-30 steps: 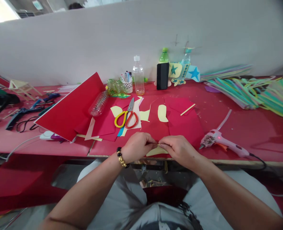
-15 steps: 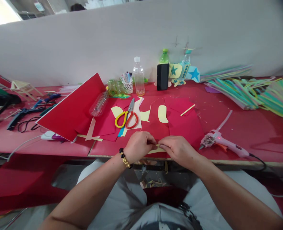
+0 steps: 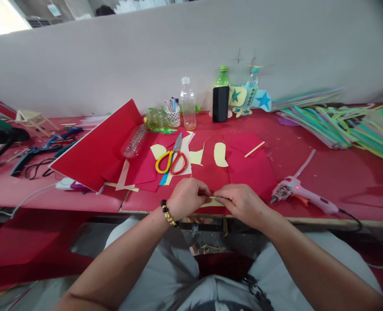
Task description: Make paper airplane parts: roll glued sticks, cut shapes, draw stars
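Note:
At the table's front edge, my left hand (image 3: 189,198) and my right hand (image 3: 240,201) are both closed on a small piece of pale yellow paper (image 3: 213,203). Fingertips pinch it from either side, hiding its ends. Beyond my hands lie a rounded yellow paper cutout (image 3: 220,154) and another yellow paper scrap (image 3: 196,157). Scissors (image 3: 173,160) with one yellow and one red handle rest on paper sheets to the left. A thin wooden stick (image 3: 254,149) lies on red paper. The pink glue gun (image 3: 303,193) is right of my right hand, with its light lit.
A clear bottle (image 3: 188,106), a pen cup (image 3: 172,115), a black phone (image 3: 220,104) and a paper-decorated bottle plane (image 3: 248,97) stand along the wall. A red board (image 3: 100,142) leans at left, near a clear plastic bottle (image 3: 135,141). Coloured strips (image 3: 317,127) lie at right.
Almost nothing differs. Both hands stay pinched on the yellow paper, with only a slight shift of the fingers and the paper.

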Tool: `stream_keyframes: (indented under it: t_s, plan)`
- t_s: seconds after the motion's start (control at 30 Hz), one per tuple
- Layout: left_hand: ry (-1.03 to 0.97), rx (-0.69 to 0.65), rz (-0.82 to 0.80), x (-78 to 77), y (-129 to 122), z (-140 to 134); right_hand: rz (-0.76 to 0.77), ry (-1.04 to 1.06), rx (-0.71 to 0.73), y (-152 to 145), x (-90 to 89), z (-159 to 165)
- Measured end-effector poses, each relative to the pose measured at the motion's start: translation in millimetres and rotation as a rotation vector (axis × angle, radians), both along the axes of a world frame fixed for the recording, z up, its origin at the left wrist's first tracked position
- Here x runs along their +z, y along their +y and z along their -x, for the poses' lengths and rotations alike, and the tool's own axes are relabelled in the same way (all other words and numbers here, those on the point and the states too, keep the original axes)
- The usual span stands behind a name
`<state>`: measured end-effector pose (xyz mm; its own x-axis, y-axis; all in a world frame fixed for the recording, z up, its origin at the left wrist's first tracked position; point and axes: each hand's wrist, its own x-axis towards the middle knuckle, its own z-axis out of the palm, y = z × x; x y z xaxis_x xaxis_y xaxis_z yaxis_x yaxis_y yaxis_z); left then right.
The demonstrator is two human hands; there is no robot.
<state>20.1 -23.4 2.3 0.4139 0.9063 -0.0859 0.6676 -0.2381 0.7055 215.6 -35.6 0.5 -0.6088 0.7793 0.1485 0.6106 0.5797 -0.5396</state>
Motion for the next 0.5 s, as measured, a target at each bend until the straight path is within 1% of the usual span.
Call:
stream_keyframes:
  t_s: [0.1,0.2,0.3,0.5]
  plan:
    - [0.002,-0.004,0.007,-0.2,0.6,0.1,-0.017,-0.013,-0.021,0.0,0.6,-0.6]
    - [0.006,-0.058,0.013,1.1,0.6,1.1,-0.047,-0.003,-0.045,-0.5,-0.3,-1.0]
    - [0.009,-0.099,-0.003,2.3,0.1,1.4,-0.056,0.012,-0.037,-1.2,-0.6,-0.4]
    - [0.006,-0.026,-0.028,1.2,-0.2,-1.7,-0.025,-0.032,-0.018,-1.3,3.1,1.7]
